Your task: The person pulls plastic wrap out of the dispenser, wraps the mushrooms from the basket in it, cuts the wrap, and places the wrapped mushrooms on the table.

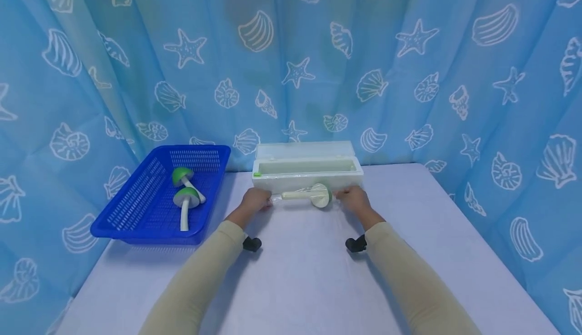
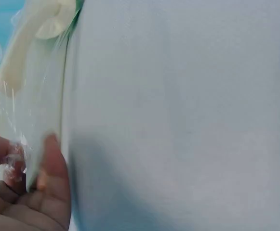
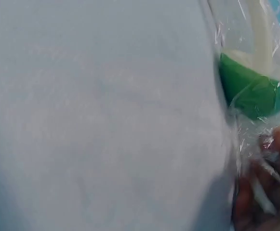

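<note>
A toy-like mushroom with a green cap and pale stem (image 1: 297,195) lies sideways in clear plastic film (image 3: 248,137), in front of a long white box. Its green cap (image 3: 255,94) points toward the right hand. My left hand (image 1: 256,200) pinches the gathered film beyond the stem end; the left wrist view shows the film bunched between thumb and fingers of that hand (image 2: 38,202). At the cap end, my right hand (image 1: 355,201) grips the film's other end, crumpled among the fingers in the right wrist view. Neither hand touches the mushroom itself.
The white box (image 1: 291,181) stands near the table's back edge, its translucent lid (image 1: 304,150) raised and a green tab (image 1: 257,174) at its left. On the left, a blue basket (image 1: 132,193) holds two green-capped mushrooms (image 1: 185,199). A blue shell-patterned curtain (image 1: 291,47) surrounds the table.
</note>
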Demonstrator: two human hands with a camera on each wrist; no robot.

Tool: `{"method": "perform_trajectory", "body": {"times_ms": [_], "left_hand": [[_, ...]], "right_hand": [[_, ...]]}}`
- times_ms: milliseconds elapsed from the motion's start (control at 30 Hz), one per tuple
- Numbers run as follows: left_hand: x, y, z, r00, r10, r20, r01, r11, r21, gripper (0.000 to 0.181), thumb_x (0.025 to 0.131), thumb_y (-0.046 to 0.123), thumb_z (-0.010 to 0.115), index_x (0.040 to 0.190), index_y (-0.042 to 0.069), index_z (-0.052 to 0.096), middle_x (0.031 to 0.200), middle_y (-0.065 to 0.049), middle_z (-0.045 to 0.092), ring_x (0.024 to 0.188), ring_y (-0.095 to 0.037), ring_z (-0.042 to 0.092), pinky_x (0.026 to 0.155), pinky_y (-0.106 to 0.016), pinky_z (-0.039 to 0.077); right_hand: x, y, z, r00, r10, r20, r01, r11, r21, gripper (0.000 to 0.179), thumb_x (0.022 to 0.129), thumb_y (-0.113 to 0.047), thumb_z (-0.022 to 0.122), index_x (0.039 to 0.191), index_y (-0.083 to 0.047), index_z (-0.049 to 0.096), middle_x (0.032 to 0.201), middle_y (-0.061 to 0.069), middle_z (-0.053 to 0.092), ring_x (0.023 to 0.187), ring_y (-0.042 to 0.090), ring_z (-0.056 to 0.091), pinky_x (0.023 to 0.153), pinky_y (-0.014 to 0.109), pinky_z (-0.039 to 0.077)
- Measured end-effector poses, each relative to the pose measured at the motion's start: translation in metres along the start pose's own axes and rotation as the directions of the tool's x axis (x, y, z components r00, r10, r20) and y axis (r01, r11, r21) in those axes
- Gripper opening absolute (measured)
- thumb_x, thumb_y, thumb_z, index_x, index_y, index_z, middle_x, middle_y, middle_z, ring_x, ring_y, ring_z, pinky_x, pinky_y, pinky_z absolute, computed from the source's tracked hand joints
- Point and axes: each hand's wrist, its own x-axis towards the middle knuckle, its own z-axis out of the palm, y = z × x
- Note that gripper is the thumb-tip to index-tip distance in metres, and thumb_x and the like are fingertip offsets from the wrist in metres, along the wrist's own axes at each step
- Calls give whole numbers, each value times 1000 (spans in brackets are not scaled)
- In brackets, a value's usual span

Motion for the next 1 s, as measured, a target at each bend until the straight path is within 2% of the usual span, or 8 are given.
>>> {"method": "perform_trajectory", "body": {"times_ms": [100, 200, 300, 400, 567, 667, 833, 1000], "left_hand": [[0, -7, 2, 999, -50, 9, 51, 986, -157, 19, 89, 9, 55, 99, -6, 59, 81, -11, 64, 64, -16, 64, 62, -25, 54], [0, -13, 4, 998, -58, 29, 64, 965, -255, 15, 90, 8, 55, 96, -6, 58, 76, -10, 62, 59, -13, 62, 58, -25, 54], [1, -13, 6, 999, -36, 20, 40, 954, -296, 11, 88, 3, 57, 94, -6, 57, 73, -9, 60, 57, -13, 59, 56, -25, 54], [1, -9, 5, 1000, -26, -6, 23, 965, -262, 10, 86, -1, 58, 95, -5, 56, 77, -10, 59, 62, -15, 58, 57, -25, 54], [1, -3, 2, 1000, -14, 2, 14, 990, -143, 10, 87, 3, 60, 94, -4, 62, 84, -11, 60, 69, -19, 56, 60, -26, 52], [0, -5, 1, 1000, -15, 16, 16, 993, -118, 8, 90, 4, 61, 91, -4, 64, 83, -10, 60, 69, -18, 56, 60, -26, 52], [-1, -7, 1, 1000, 0, 20, 3, 988, -153, 7, 93, 6, 59, 92, -1, 62, 83, -8, 58, 70, -17, 55, 61, -27, 52], [1, -12, -1, 997, 20, 74, -4, 976, -216, 12, 94, 10, 58, 96, 0, 63, 84, -8, 59, 70, -17, 55, 62, -28, 52]], "right_hand": [[0, 3, 2, 1000, 24, -11, -23, 1000, 14, 31, 97, -30, 60, 91, -1, 68, 83, 8, 63, 80, 25, 56, 69, 36, 45], [-1, 6, 4, 998, 49, -49, -47, 998, 46, 32, 96, -31, 62, 103, 0, 62, 88, 11, 61, 82, 26, 56, 69, 37, 45], [1, 7, 7, 995, 81, -56, -75, 991, 115, 44, 94, -28, 65, 120, 4, 48, 106, 20, 59, 94, 32, 57, 77, 41, 47], [6, 7, 8, 993, 113, -44, -105, 983, 151, 53, 93, -27, 65, 128, 5, 43, 115, 23, 56, 101, 35, 57, 85, 44, 47], [13, 11, 5, 993, 119, 9, -119, 977, 178, 31, 94, -26, 66, 103, 4, 65, 86, 14, 66, 76, 24, 67, 68, 34, 55], [13, 11, 3, 995, 82, 58, -91, 982, 165, 27, 96, -24, 64, 86, 1, 66, 69, 9, 63, 61, 18, 64, 57, 29, 53], [12, 8, -1, 997, -19, 80, 16, 999, 38, 32, 98, -28, 60, 78, -3, 62, 68, 6, 61, 61, 18, 59, 58, 30, 48], [14, 15, -8, 987, -103, 121, 109, 993, -44, 37, 99, -34, 56, 75, -5, 61, 73, 6, 60, 68, 21, 54, 64, 33, 45]]}}
